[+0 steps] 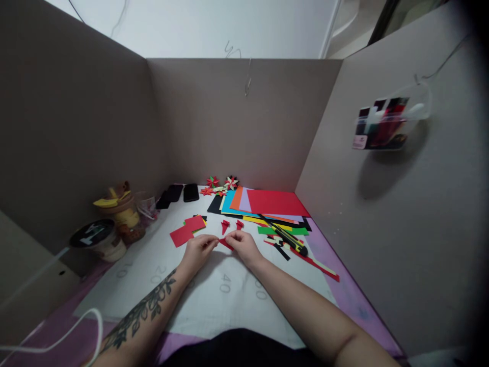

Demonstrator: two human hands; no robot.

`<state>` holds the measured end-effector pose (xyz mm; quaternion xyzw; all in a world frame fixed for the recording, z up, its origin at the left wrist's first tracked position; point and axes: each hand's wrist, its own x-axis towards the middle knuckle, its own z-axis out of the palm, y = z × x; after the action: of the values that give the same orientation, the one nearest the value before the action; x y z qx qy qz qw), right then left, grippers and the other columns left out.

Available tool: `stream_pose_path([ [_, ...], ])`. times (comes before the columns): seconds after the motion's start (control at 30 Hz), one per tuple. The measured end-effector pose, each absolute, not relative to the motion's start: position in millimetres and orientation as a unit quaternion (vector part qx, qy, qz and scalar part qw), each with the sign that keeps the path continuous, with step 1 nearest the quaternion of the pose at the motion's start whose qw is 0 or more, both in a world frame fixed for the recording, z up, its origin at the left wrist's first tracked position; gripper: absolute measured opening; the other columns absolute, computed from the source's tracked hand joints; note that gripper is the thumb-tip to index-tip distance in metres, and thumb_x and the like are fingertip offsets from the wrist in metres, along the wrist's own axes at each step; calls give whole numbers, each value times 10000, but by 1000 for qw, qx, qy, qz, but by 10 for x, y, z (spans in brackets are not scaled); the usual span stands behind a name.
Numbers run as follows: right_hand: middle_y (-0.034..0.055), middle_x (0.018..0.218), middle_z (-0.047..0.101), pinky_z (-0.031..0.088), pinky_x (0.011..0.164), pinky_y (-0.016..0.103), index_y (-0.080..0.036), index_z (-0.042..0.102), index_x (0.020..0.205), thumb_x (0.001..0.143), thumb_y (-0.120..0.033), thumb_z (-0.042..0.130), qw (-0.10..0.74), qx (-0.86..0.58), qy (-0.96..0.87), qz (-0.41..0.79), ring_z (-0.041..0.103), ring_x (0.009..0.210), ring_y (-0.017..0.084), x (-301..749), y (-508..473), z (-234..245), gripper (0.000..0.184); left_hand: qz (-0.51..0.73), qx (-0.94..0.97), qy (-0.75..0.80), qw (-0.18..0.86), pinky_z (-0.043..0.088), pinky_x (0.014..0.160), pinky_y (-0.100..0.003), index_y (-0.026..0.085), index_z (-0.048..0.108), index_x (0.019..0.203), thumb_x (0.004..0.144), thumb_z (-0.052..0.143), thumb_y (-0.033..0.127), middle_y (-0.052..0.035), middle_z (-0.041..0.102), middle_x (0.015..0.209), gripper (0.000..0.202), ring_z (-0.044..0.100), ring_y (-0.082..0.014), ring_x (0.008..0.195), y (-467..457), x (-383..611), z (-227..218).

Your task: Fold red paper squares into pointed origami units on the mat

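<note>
Between my two hands, a small piece of red paper [226, 244] is held just above the white sheet. My left hand [199, 250] pinches its left end with thumb and forefinger. From the other side my right hand [243, 246] grips it, hiding part of the paper. Just beyond my fingers lie two folded red paper pieces, one on the left [225, 226] and one on the right [239, 225]. Red paper rectangles [182, 235] rest beyond my left hand, with yellow, green and black edges showing under them.
Coloured paper sheets [278, 202] are stacked at the back. A yellow-and-black cutter knife [292, 240] lies on paper strips at right. Folded paper stars [231, 182] and dark phones [191, 192] sit at the back. Tubs [100, 240] stand left; a clear holder [385, 125] hangs right.
</note>
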<state>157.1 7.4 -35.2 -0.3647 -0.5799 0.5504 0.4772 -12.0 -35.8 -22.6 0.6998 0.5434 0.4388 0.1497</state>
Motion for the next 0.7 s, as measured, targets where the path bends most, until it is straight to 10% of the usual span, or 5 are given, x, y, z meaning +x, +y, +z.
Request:
stream_pose_path([
  [0.7, 12, 709, 605, 422, 664, 259, -183, 633, 694, 771, -246, 557, 509, -359, -700, 350, 550, 694, 147, 1616, 26, -280, 125, 455, 668, 551, 209, 421, 566, -202, 153, 600, 698, 765, 507, 239, -14, 630, 687, 143, 560, -125, 638, -352, -69, -142],
])
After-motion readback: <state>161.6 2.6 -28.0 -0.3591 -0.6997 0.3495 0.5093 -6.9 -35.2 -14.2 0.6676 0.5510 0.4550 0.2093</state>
